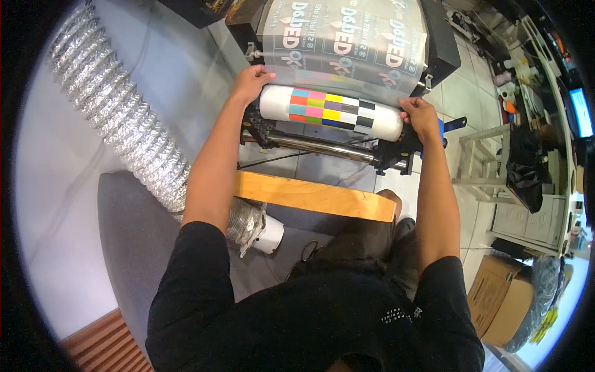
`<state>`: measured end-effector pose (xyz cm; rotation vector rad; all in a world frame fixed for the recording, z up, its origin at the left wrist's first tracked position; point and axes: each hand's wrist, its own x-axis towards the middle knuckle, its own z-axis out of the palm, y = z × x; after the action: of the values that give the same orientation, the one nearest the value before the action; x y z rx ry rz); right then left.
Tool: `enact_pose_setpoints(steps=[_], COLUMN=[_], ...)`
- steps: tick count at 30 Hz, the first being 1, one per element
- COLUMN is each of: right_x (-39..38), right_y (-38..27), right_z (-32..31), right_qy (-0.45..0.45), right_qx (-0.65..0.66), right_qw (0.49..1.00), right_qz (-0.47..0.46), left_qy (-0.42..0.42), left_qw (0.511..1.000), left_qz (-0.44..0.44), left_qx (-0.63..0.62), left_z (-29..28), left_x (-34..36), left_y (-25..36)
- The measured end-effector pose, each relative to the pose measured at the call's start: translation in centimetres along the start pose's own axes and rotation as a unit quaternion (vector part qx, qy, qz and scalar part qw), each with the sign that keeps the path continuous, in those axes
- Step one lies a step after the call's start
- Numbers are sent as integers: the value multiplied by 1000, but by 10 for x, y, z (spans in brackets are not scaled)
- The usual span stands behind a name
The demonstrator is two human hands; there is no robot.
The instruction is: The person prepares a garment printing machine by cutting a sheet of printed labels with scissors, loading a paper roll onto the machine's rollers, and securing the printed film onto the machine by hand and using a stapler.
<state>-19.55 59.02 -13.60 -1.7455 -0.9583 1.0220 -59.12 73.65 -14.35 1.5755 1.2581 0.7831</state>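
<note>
A translucent printed film sheet (378, 59) with white lettering and pictures drapes down from the dark machine (444, 46). At the film's lower left corner my left hand (249, 85) is closed, thumb and fingers on its edge. My right hand (421, 116) pinches the lower right corner in the same way. Just below the film's edge lies a white roll (273, 104) with bands of coloured, black and white squares. It is set across a stand with black end brackets (393, 154). A shiny metal bar (322, 144) runs beneath the roll.
A ribbed silver duct (118, 105) curves down the left, over a grey seat (133, 235). A wooden bar (310, 195) crosses in front of my lap. Rightward stand a white stool (480, 158), a drawer unit (533, 217) and a cardboard box (499, 297).
</note>
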Motion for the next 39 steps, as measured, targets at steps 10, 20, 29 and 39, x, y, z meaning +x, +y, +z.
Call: enact_pose_setpoints(steps=[10,20,29,39], right_x=[-4,-5,-7,-5], right_y=[-3,-2,-9,-7], right_z=[2,3,1,0], right_qy=[13,21,4,-15], right_qx=[5,25,31,26], right_qw=[1000,999,999,999], right_qz=[-4,5,24,33], left_qy=[8,11,8,25], left_qw=[998,1000,999,998], left_qz=[58,2,-28,-22], left_qx=[38,-6,-25,-51], left_z=[-1,0,-2,0], left_x=[6,-4,-1,-7], left_y=[-10,5,3,11])
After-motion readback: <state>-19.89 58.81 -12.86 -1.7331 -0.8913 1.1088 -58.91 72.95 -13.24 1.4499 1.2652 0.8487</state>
